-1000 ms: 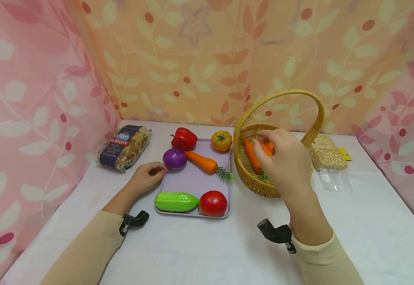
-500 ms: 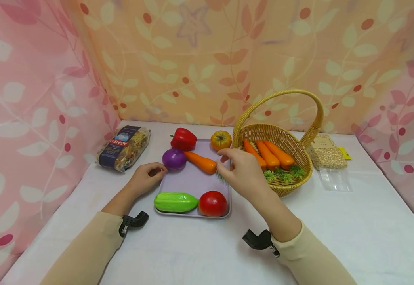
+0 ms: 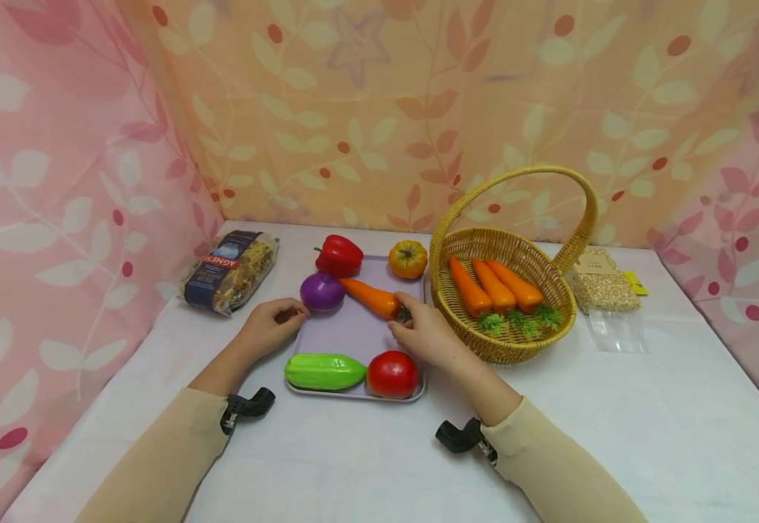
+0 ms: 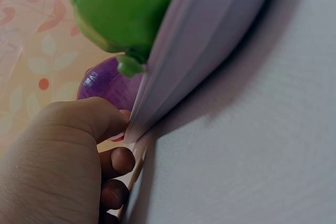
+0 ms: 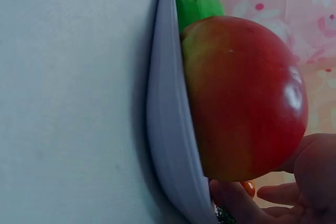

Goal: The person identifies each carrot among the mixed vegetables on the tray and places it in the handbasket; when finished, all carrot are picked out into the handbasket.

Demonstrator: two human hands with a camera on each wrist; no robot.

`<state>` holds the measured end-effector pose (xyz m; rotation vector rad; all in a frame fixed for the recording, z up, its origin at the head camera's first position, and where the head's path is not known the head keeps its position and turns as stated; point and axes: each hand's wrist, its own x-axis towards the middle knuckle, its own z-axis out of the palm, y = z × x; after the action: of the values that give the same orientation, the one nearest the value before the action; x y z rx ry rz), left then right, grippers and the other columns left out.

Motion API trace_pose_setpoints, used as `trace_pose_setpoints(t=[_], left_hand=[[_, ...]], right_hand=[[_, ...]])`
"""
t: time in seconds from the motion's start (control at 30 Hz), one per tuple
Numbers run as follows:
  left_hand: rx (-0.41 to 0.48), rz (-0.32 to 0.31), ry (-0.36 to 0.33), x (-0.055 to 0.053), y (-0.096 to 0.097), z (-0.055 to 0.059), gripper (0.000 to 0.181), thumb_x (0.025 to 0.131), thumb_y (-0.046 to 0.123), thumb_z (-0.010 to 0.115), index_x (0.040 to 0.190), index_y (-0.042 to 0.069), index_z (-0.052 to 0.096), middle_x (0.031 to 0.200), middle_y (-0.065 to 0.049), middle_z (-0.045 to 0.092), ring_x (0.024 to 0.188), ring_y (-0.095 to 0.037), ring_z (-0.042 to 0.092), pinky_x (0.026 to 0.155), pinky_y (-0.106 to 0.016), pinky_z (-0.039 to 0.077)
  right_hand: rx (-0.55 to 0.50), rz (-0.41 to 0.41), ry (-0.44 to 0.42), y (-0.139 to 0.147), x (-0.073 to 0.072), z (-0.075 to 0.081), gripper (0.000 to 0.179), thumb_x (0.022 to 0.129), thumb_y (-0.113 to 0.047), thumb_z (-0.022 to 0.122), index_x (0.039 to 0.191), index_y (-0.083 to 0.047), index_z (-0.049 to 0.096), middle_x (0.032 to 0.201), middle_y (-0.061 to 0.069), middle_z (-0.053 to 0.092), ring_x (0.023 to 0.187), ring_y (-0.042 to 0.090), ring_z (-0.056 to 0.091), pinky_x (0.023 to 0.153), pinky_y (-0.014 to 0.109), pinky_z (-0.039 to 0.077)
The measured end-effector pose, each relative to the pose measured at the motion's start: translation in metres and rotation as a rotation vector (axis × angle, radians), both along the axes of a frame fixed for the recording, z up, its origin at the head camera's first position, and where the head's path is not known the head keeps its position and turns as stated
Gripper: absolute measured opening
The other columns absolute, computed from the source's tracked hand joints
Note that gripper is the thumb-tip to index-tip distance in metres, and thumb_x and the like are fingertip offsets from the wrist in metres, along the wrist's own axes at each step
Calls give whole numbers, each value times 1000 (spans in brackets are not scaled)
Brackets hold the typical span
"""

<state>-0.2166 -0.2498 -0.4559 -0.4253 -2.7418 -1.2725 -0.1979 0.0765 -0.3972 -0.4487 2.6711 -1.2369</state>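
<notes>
My left hand (image 3: 273, 325) pinches the left rim of the lilac tray (image 4: 178, 51), thumb at the top edge and other fingers curled outside it. Beside it on the tray is a purple, round vegetable (image 3: 322, 292). Over the tray's right side, my right hand (image 3: 433, 335) has its thumb and forefinger spread around the leafy end of an orange carrot (image 3: 371, 298); most of the leaves are hidden. The carrot lies on the tray, its tip toward the purple vegetable. A red-and-yellow fruit (image 5: 241, 98) and a ridged green vegetable (image 3: 325, 372) sit along the near edge.
A wicker basket (image 3: 464, 343) with a tall handle holds three carrots (image 3: 493, 285) at the right. A red bell pepper (image 3: 340, 256) and small pumpkin (image 3: 408, 259) sit at the tray's far end. A pasta bag (image 3: 229, 272) stands left, a grain bag (image 3: 601, 280) right.
My right hand has moved left and down from over the basket, where the three carrots now show, to the leafy end of the tray's carrot. The left hand has stayed at the rim.
</notes>
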Motion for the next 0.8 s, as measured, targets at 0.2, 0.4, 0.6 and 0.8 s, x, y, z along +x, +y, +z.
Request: trace_pose_setpoints(t=[0.2,0.4,0.6,0.8], left_hand=[[-10,-3,1,-1,0,-1,10,99,12,67,105,11,75,93,-3,66,84,-21,55,75,-34,46],[-10,-3,-4,0,1,1,10,99,13,67,106,11,75,93,-3,66,84,-21,55,75,-34,46],[-16,-2,-4,0,-1,0,11,100,14,67,106,11,75,94,-3,67,84,-21,54,74,-33,46],[-14,-8,1,0,-1,0,11,100,14,67,106,10,75,90,-2,65,81,-21,53,71,-31,45]], right_hand=[[104,-41,98,0,-1,-5,62,96,-17,69,151,-1,45,114,16,69,88,25,65,82,39,55],[217,-91,152,0,-1,-9,64,94,-23,74,147,1,49,123,20,69,111,33,66,100,47,50],[295,-84,183,-1,3,-3,47,90,-35,79,123,-3,69,99,8,71,88,24,62,81,38,53],[294,-110,171,6,14,30,37,89,-38,79,106,-6,73,78,3,61,75,22,55,63,32,45]])
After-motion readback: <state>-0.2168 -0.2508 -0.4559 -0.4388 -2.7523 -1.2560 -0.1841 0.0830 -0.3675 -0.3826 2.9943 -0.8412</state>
